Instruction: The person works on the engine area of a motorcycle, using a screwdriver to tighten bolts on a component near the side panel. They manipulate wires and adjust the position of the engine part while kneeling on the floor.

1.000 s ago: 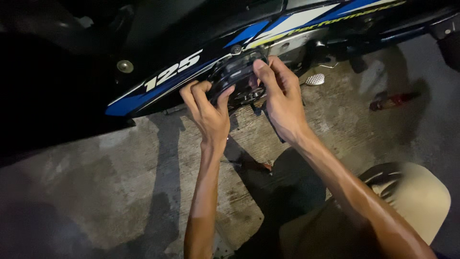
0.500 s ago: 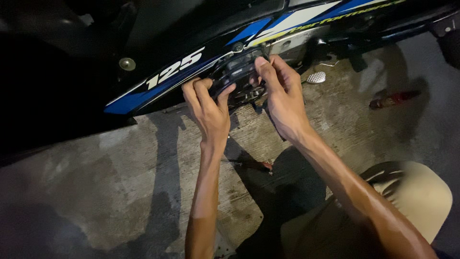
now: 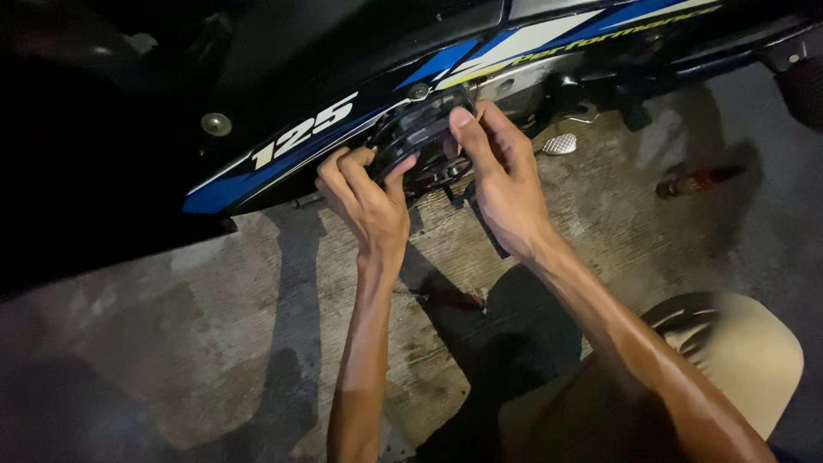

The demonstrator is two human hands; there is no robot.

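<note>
Black round engine cover (image 3: pixel 420 133) gripped from both sides. Left hand (image 3: pixel 364 201) curled on its lower left edge, fingers wrapped round rim. Right hand (image 3: pixel 501 184) clamped on right edge, thumb pressed on top face. Cover sits low on motorcycle side, just under blue-and-white fairing panel (image 3: pixel 283 154). Silver foot peg (image 3: pixel 559 144) just right of right hand. Red-handled tool (image 3: pixel 699 180) lies on concrete floor (image 3: pixel 214 326), well apart to right. Tan stool (image 3: pixel 746 360) near right forearm.
</note>
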